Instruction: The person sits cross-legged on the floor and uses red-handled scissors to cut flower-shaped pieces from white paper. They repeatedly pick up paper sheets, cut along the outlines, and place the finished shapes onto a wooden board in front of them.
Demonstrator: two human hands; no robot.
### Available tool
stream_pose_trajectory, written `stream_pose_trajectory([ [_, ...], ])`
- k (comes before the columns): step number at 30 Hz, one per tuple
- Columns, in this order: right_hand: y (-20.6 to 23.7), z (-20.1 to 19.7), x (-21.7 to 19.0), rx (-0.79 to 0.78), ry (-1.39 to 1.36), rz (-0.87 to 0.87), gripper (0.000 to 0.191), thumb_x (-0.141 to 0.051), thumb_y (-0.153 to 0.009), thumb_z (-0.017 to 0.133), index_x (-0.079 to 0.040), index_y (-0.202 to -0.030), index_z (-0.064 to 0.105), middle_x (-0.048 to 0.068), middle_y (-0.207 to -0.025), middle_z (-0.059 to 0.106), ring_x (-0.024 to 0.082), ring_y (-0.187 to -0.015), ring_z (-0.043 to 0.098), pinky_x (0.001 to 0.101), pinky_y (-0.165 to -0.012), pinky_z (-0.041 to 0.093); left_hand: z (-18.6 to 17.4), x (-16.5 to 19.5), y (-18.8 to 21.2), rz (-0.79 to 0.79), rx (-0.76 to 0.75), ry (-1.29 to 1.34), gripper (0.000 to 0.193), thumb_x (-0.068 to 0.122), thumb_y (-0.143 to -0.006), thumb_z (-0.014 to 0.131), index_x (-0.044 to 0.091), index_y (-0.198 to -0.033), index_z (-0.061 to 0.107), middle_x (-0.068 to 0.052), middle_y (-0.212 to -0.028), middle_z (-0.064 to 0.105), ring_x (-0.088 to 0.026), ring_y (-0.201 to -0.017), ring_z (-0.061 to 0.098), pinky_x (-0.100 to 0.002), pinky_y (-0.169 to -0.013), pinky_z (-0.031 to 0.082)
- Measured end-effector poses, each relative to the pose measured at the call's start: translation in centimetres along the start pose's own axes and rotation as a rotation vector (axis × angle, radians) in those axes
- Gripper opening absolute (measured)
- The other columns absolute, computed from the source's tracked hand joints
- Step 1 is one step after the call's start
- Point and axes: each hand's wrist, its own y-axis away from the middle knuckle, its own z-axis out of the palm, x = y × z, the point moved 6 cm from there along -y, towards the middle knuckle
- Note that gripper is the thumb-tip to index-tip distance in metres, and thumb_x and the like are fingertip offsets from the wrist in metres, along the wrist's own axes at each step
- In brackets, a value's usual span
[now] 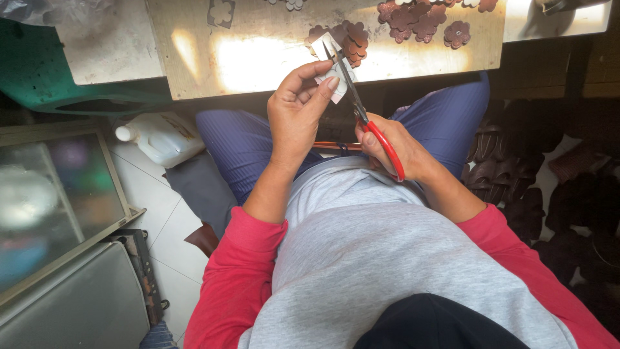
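We pinch the small pale sheet piece [336, 71] in our left hand [297, 113], above the counter [258, 58] edge; it looks light, thin and floppy, best gripped close to the cut. Our right hand [394, 152] clamps the red-handled scissors [368, 119]

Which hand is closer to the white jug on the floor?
Left. The left hand is up right of the jug, holding a white piece. The right hand, with scissors, is farther right.

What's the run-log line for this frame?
left hand: holds pale sheet piece | right hand: works red-handled scissors, blades on piece | behind: wooden board, brown flower cutouts
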Motion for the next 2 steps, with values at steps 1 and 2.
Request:
stream_pose_trajectory([
  [1,-0.02,-0.01,0.09,-0.002,0.012,0.008,0.064,-0.072,-0.099,0.039,-0.009,-0.093,0.05,-0.001,-0.067,0.048,0.009,-0.055,0.053,0.027,-0.051,0.049,-0.14,-0.07,0.0,0.007,0.0,-0.014,0.026,0.001,-0.101,0.073,-0.004,-0.127,0.069,-0.01,-0.118,0.074,-0.011,-0.098,0.071,-0.024,-0.086,0.06],
  [2,-0.07,0.01,0.17,-0.004,0.024,0.015,0.063,-0.071,-0.099,0.04,-0.009,-0.093,0.05,-0.001,-0.068,0.048,0.009,-0.055,0.053,0.027,-0.051,0.049,-0.31,-0.12,-0.02,0.014,0.0,-0.029,0.026,0.001,-0.102,0.073,-0.004,-0.128,0.069,-0.01,-0.119,0.074,-0.011,-0.099,0.07,-0.024,-0.087,0.06],
])
